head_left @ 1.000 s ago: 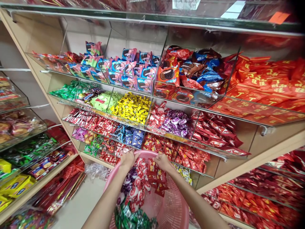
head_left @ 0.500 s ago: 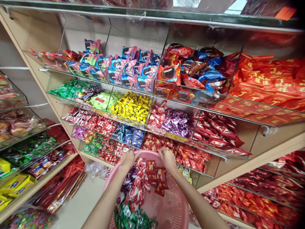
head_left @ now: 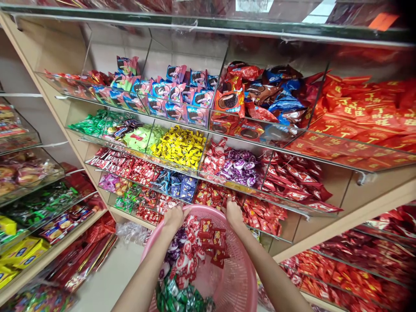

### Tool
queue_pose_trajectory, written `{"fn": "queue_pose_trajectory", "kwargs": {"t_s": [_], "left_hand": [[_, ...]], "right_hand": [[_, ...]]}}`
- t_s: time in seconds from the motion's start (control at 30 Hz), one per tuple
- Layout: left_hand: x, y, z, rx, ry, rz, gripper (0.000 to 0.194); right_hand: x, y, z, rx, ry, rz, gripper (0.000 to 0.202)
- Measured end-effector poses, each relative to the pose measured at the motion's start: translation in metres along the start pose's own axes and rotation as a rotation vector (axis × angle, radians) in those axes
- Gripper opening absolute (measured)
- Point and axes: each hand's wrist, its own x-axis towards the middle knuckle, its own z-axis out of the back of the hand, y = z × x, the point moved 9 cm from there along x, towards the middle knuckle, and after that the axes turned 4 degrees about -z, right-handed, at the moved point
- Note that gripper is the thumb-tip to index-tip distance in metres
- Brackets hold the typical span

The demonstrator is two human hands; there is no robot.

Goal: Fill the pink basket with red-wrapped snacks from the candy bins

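Observation:
My left hand [head_left: 174,218] is closed on the far left rim of a pink plastic basket [head_left: 248,277]. My right hand [head_left: 233,212] is just past the far right part of that rim, close to red-wrapped candies [head_left: 211,196] on a low shelf. Its fingers point away from me and are mostly hidden, so I cannot tell whether they touch a candy. Inside the basket lie red-and-white wrapped candies [head_left: 188,249], dark red square packets [head_left: 219,242], a few purple-wrapped candies [head_left: 173,242] and a pile of green-wrapped candies [head_left: 180,297].
Glass-fronted shelves hold yellow candies [head_left: 178,147], purple candies [head_left: 242,167], cookie packs [head_left: 162,89] and red-orange packets [head_left: 351,110]. A glass shelf edge [head_left: 286,197] juts out above my right hand. More stocked shelves stand left and right. Clear plastic bags [head_left: 131,232] lie on the floor.
My right hand has left the basket rim and shifted slightly right and forward toward the red-wrapped candies. My left hand and the basket have stayed nearly still.

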Motion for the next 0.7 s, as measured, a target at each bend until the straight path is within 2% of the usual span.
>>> {"fn": "queue_pose_trajectory", "kwargs": {"t_s": [0.1,0.3,0.57,0.7], "left_hand": [[0.000,0.000,0.001,0.005,-0.007,0.003,0.068],[0.001,0.000,0.001,0.006,-0.006,-0.003,0.066],[0.002,-0.001,0.000,0.035,-0.030,-0.021,0.066],[0.002,0.000,-0.001,0.021,-0.024,-0.012,0.068]], "right_hand": [[-0.002,0.001,0.001,-0.037,-0.016,0.012,0.026],[-0.010,-0.003,0.011,-0.097,-0.046,0.040,0.026],[-0.029,-0.014,0.053,-0.130,-0.166,0.073,0.023],[-0.047,-0.008,0.076,0.096,-0.181,0.251,0.030]]}}
